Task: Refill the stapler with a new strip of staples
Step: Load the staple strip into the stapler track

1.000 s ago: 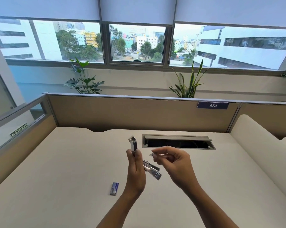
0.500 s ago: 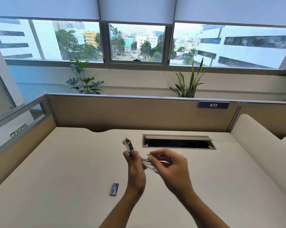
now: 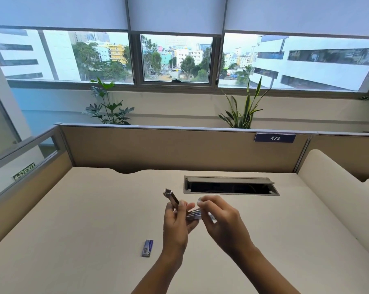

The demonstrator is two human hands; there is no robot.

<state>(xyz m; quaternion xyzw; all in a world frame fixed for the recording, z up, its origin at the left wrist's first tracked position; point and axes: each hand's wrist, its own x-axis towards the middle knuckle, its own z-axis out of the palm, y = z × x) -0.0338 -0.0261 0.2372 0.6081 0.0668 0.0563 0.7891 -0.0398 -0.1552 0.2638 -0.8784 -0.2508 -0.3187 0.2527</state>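
Beige desk (image 3: 90, 213), cubicle 473
Left hand (image 3: 176, 227) grips opened stapler (image 3: 172, 197), right hand (image 3: 223, 221) pinches it too; staple box (image 3: 147, 248) at 7 o'clock

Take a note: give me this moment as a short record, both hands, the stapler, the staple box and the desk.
Left hand: grips the stapler above the desk
Stapler: hinged open, lid tilted up
Right hand: fingers at the stapler's lower half; strip too blurred to tell
Staple box: flat on the desk, left of both hands
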